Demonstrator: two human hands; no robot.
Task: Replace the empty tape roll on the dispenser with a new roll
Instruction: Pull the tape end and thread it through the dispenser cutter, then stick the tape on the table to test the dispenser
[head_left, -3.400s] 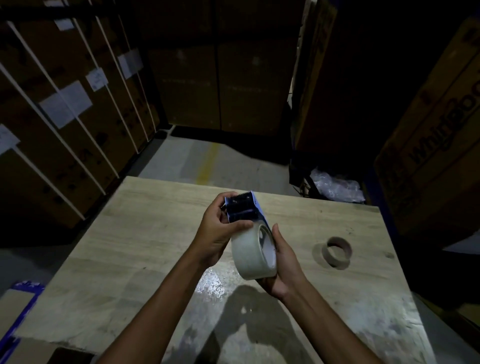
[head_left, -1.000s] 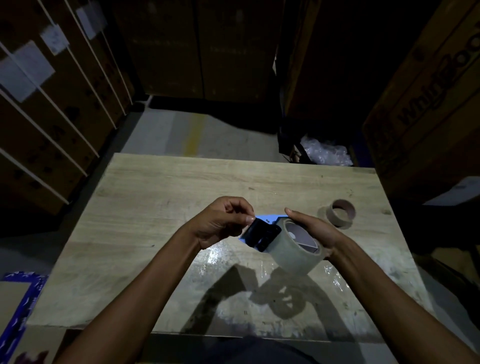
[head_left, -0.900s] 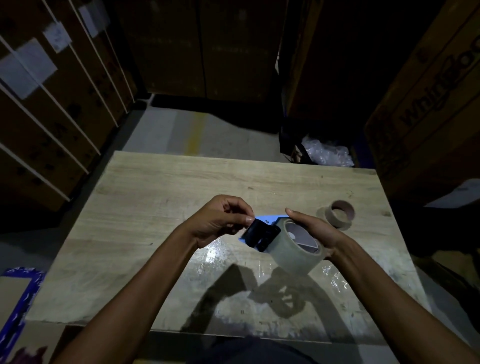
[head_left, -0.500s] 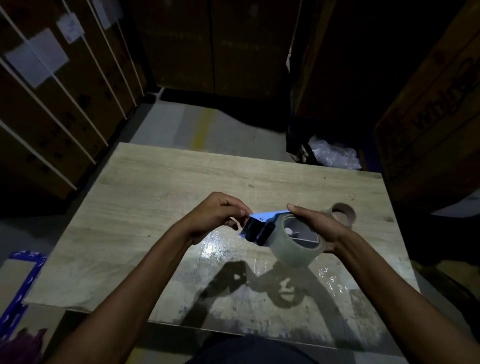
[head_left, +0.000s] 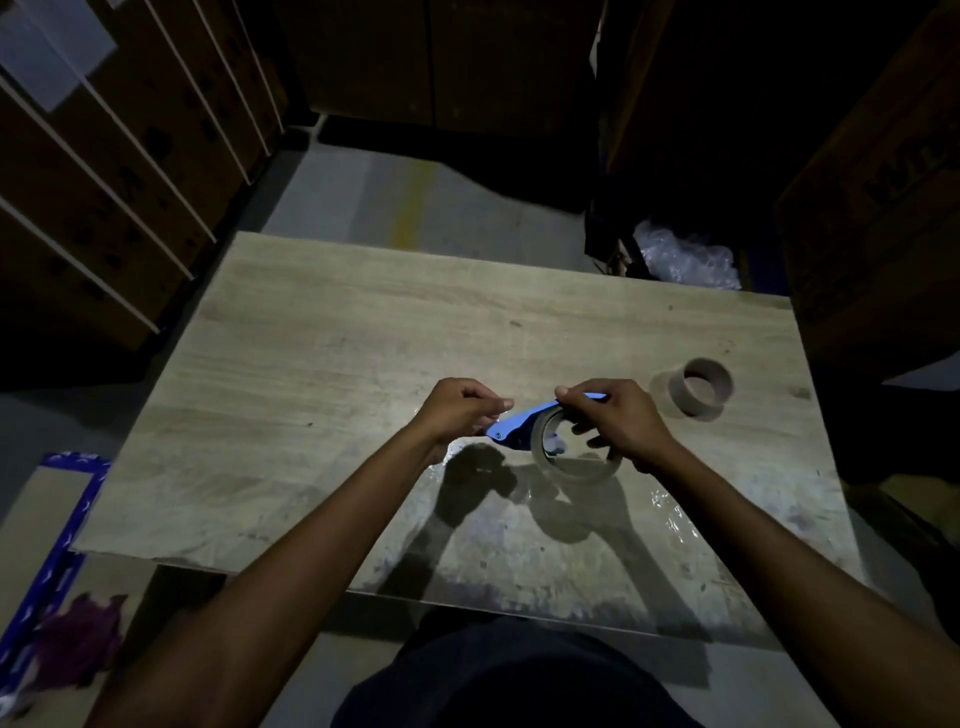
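A blue tape dispenser (head_left: 511, 427) carries a full roll of clear tape (head_left: 571, 467), held just above the middle of the wooden table (head_left: 322, 374). My right hand (head_left: 621, 418) grips the dispenser and roll from above, covering most of the roll's top. My left hand (head_left: 460, 410) is closed at the dispenser's front end, fingertips pinched there; what they pinch is too small to tell. The empty brown cardboard core (head_left: 701, 387) lies on the table to the right of my right hand, apart from it.
Tall cardboard boxes (head_left: 130, 171) stand along the left, back and right of the table. Crumpled clear plastic (head_left: 685, 257) lies on the floor behind the far right corner. A blue-edged flat carton (head_left: 57, 525) lies on the floor at the lower left.
The dispenser with the roll has been turned flatter and lowered toward the table. My right hand shifted from the roll's side to over its top. My left hand stays pinched at the front end.
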